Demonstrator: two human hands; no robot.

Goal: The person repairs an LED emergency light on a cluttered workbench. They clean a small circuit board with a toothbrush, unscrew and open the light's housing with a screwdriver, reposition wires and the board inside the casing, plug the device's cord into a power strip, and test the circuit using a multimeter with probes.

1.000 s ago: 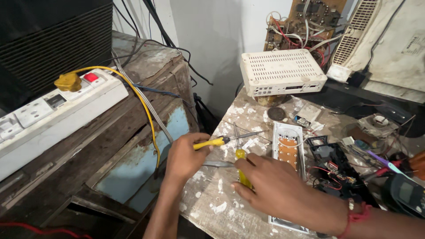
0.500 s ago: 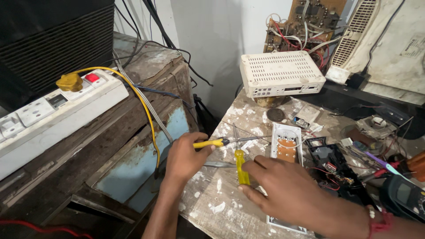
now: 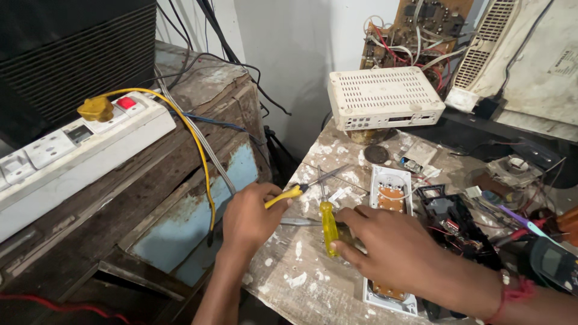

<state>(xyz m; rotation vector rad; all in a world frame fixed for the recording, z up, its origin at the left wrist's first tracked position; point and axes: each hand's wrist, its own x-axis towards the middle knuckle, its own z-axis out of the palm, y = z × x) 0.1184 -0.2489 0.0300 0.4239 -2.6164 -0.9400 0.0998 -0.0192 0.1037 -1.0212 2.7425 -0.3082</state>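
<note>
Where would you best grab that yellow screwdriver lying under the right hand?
Take the yellow screwdriver by its thick handle, coming from above. It lies flat on the bench, thin shaft pointing away, handle nearest the right hand, whose fingers already rest on it.

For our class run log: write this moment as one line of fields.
left hand: holds yellow screwdriver | right hand: on second yellow screwdriver | nearby: open white case | surface: paint-spattered bench
</note>
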